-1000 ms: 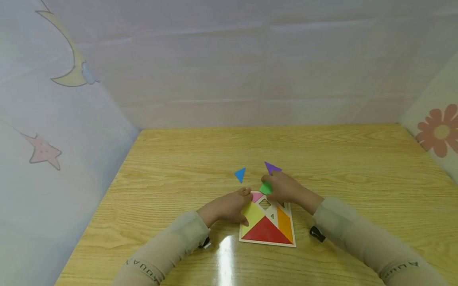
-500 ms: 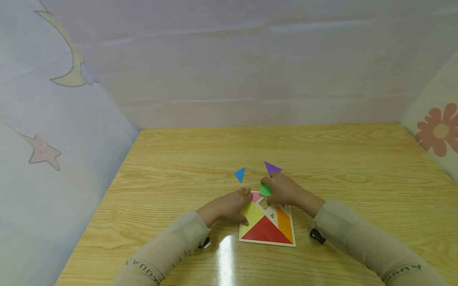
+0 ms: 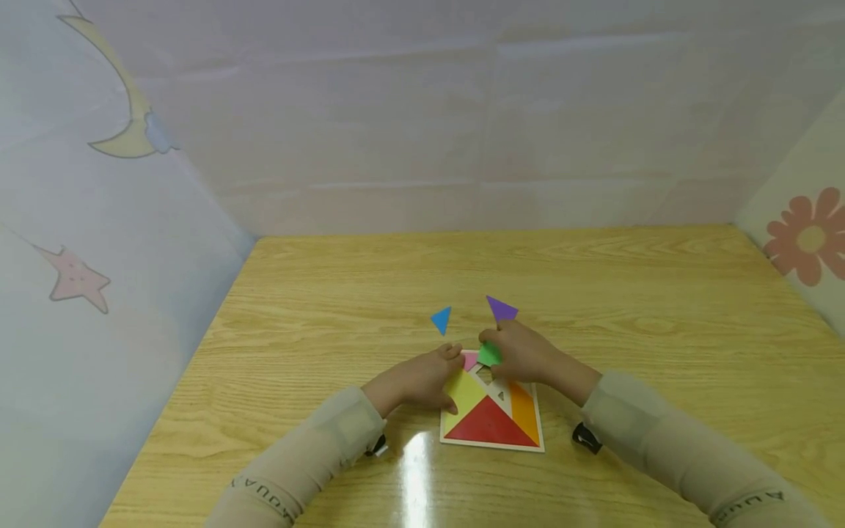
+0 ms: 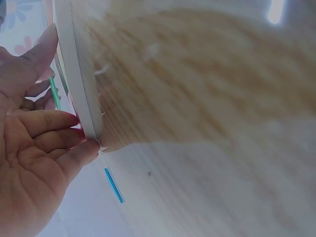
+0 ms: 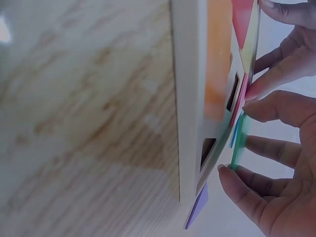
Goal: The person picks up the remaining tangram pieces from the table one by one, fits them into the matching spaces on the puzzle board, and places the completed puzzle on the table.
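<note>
A square puzzle board [image 3: 491,445] with a pale frame lies flat on the table. Seated in it are a red triangle [image 3: 491,424], a yellow triangle [image 3: 467,389], an orange piece [image 3: 524,415] and a pink piece [image 3: 470,360]. My left hand [image 3: 422,379] rests on the board's left side, fingertips at its far left corner and thumb over the yellow piece. Between thumb and fingers, my right hand [image 3: 528,354] pinches a green square [image 3: 488,355] at the far edge. The right wrist view shows the green square [image 5: 239,140] tilted just over the board.
A blue triangle [image 3: 441,320] lies on the table [image 3: 317,308] beyond the board. Past my right hand is a purple triangle [image 3: 502,308], partly covered by it. Cloth walls stand behind and at both sides of the table.
The green square and right hand have shifted slightly toward the board's diamond-shaped recess, now partly covering it. My left hand stays in place on the board.
</note>
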`<action>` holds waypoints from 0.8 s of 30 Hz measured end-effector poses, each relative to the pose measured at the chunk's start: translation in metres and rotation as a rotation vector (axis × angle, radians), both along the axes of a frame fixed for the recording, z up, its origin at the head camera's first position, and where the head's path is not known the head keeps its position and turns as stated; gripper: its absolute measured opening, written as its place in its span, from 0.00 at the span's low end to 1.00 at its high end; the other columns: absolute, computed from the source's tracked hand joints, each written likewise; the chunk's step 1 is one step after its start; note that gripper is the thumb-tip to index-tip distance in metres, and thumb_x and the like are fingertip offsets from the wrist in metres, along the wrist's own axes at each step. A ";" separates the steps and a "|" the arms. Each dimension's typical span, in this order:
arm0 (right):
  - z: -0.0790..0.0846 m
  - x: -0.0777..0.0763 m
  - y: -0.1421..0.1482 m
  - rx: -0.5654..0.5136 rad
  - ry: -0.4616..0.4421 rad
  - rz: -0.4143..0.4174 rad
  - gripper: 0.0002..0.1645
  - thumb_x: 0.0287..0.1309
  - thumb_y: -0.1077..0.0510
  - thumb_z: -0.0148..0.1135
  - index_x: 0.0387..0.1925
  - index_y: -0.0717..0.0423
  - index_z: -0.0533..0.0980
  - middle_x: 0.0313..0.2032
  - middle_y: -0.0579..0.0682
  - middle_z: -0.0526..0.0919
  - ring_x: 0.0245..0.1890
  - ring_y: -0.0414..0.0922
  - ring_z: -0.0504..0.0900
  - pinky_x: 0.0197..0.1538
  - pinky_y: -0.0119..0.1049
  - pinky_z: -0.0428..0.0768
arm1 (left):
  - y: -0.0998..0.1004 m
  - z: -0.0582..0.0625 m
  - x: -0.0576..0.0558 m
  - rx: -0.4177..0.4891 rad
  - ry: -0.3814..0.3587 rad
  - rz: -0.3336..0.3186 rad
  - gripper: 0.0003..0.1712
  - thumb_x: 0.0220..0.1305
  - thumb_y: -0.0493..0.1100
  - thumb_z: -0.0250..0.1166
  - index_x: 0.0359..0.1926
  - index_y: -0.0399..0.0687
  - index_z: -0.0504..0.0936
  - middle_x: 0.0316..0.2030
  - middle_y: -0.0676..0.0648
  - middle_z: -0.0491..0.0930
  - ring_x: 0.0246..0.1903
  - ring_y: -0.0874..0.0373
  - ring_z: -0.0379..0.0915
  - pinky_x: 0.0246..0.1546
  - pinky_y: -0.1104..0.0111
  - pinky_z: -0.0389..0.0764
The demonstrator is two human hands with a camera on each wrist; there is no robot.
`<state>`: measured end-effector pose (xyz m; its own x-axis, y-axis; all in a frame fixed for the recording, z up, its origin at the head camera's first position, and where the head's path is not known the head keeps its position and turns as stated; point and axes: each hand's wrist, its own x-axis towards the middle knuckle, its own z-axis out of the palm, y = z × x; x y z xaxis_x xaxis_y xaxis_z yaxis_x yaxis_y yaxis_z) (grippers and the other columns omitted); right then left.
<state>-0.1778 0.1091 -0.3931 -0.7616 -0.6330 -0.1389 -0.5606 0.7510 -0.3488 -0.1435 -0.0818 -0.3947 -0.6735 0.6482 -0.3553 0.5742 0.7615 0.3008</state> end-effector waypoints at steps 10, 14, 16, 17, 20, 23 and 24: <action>0.000 0.007 -0.005 0.047 -0.017 -0.036 0.26 0.34 0.58 0.66 0.42 0.58 0.73 0.33 0.54 0.71 0.29 0.44 0.68 0.29 0.36 0.72 | 0.000 -0.001 -0.001 0.000 0.008 -0.001 0.46 0.47 0.53 0.65 0.62 0.36 0.55 0.63 0.41 0.47 0.62 0.52 0.40 0.58 0.70 0.51; -0.003 0.008 -0.006 0.053 -0.002 -0.044 0.26 0.33 0.58 0.67 0.41 0.58 0.74 0.32 0.53 0.71 0.29 0.44 0.68 0.28 0.35 0.71 | 0.000 -0.002 -0.001 0.004 0.014 -0.002 0.46 0.47 0.53 0.65 0.62 0.37 0.56 0.63 0.41 0.48 0.62 0.52 0.41 0.58 0.70 0.51; -0.004 0.010 -0.007 0.056 0.007 -0.047 0.26 0.34 0.57 0.67 0.41 0.59 0.74 0.32 0.54 0.71 0.29 0.44 0.68 0.28 0.35 0.72 | 0.000 -0.002 -0.001 0.007 0.014 -0.001 0.46 0.47 0.53 0.65 0.62 0.37 0.56 0.63 0.41 0.48 0.62 0.52 0.41 0.58 0.70 0.51; -0.004 0.011 -0.007 0.057 0.012 -0.049 0.25 0.34 0.57 0.67 0.41 0.59 0.74 0.32 0.54 0.71 0.29 0.44 0.68 0.28 0.35 0.72 | 0.000 -0.002 0.000 0.009 0.013 -0.002 0.46 0.47 0.53 0.65 0.62 0.37 0.56 0.63 0.41 0.48 0.62 0.52 0.41 0.58 0.70 0.51; -0.002 0.014 -0.008 0.049 0.030 -0.059 0.25 0.34 0.57 0.67 0.40 0.59 0.74 0.31 0.54 0.71 0.28 0.45 0.68 0.26 0.35 0.71 | 0.000 0.000 0.000 0.016 0.004 0.002 0.46 0.46 0.52 0.65 0.62 0.36 0.56 0.63 0.41 0.48 0.62 0.52 0.41 0.59 0.70 0.51; -0.002 0.016 -0.008 0.041 0.051 -0.067 0.24 0.34 0.57 0.68 0.39 0.60 0.74 0.30 0.55 0.70 0.28 0.46 0.67 0.25 0.35 0.71 | 0.000 0.001 0.001 0.025 -0.007 0.011 0.46 0.46 0.51 0.66 0.62 0.36 0.56 0.63 0.40 0.48 0.62 0.52 0.41 0.59 0.71 0.50; -0.002 0.017 -0.008 0.040 0.056 -0.069 0.24 0.34 0.57 0.68 0.38 0.60 0.74 0.30 0.55 0.70 0.28 0.46 0.67 0.25 0.35 0.71 | 0.001 0.001 0.001 0.028 -0.009 0.013 0.46 0.46 0.51 0.66 0.62 0.36 0.56 0.63 0.40 0.48 0.62 0.52 0.41 0.59 0.71 0.50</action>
<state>-0.1611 0.1008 -0.3947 -0.8107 -0.5733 -0.1187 -0.5247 0.8015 -0.2870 -0.1423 -0.0813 -0.3933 -0.6788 0.6489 -0.3436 0.5611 0.7603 0.3274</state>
